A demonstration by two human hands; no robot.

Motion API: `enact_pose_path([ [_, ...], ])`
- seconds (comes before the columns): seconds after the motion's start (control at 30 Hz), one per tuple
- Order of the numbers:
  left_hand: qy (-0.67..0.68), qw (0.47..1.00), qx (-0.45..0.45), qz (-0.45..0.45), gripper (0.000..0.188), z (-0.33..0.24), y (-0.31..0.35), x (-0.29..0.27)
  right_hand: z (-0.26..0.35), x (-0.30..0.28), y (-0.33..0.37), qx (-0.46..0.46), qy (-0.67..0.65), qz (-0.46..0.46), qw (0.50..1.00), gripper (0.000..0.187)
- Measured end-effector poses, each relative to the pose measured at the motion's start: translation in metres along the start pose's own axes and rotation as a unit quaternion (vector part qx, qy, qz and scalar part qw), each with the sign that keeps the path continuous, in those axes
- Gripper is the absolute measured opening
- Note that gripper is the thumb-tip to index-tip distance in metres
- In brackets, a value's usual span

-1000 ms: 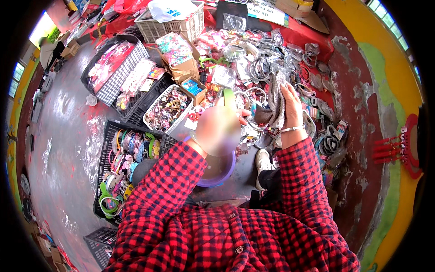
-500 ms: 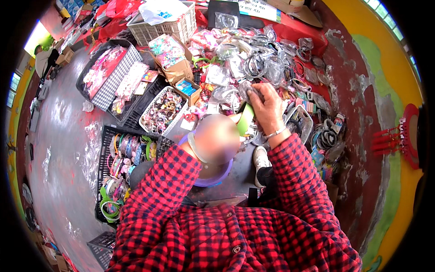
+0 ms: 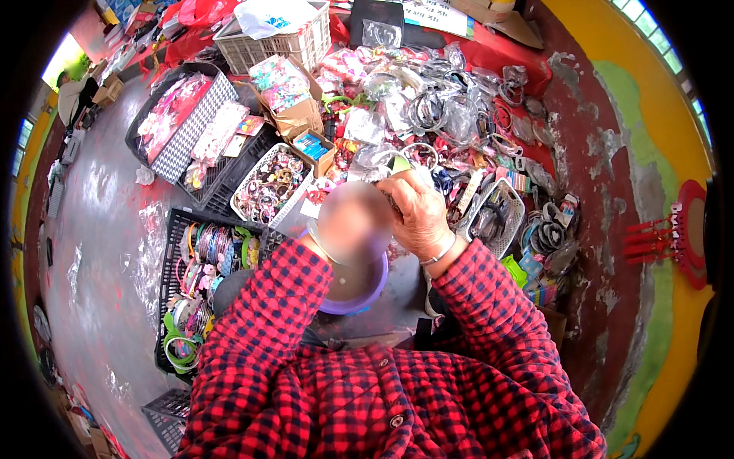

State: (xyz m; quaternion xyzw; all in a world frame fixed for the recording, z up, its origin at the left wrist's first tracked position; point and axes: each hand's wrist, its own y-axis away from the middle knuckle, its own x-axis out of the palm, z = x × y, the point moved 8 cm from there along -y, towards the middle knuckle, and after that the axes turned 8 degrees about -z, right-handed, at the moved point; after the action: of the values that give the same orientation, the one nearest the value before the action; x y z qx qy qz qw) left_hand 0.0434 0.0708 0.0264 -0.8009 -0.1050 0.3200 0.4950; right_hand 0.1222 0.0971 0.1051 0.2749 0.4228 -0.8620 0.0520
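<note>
My left hand (image 3: pixel 353 223) is a blur over a purple basin (image 3: pixel 376 294), so its fingers cannot be made out. Right beside it, my right hand (image 3: pixel 418 213) is closed, thumb and fingers curled toward the left hand. What it grips is mostly hidden; a dark edge shows between the two hands. A green band (image 3: pixel 398 163) sticks up just beyond my right fingers. Ahead lies a heap of plastic-wrapped hair bands (image 3: pixel 428 113), with a white basket (image 3: pixel 498 222) of dark bands to the right of my right hand.
A black crate (image 3: pixel 171 298) of colourful headbands stands on the left. Beyond it are a white tray (image 3: pixel 272 186) of hair ties, a small box (image 3: pixel 315 150) of blue packets, a carton (image 3: pixel 300 115) and a checked bin (image 3: pixel 180 126). A worn wall runs along the right.
My right hand has come back from the heap, down and left, to meet my left hand. The green band has shifted up and left and is now mostly hidden behind my hands.
</note>
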Motion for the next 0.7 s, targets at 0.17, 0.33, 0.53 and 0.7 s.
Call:
enact_pose_path([
  [0.17, -0.112, 0.99, 0.029, 0.086, 0.011, -0.03, -0.041, -0.024, -0.062, -0.018, -0.011, 0.1, 0.05, -0.089, 0.99, 0.013],
  [0.33, -0.111, 0.994, -0.009, 0.004, 0.03, -0.027, -0.056, -0.043, -0.152, -0.001, 0.024, 0.463, -0.369, -0.144, 0.793, 0.015],
  [0.53, 0.374, 0.825, -0.424, -0.001, 0.033, 0.027, -0.033, -0.012, -0.132, 0.009, 0.023, 0.48, -0.447, -0.107, 0.747, 0.016],
  [0.7, 0.598, 0.58, -0.551, 0.048, 0.021, 0.014, -0.022, 0.006, -0.129, 0.007, 0.02, 0.482, -0.452, -0.105, 0.743, 0.015],
])
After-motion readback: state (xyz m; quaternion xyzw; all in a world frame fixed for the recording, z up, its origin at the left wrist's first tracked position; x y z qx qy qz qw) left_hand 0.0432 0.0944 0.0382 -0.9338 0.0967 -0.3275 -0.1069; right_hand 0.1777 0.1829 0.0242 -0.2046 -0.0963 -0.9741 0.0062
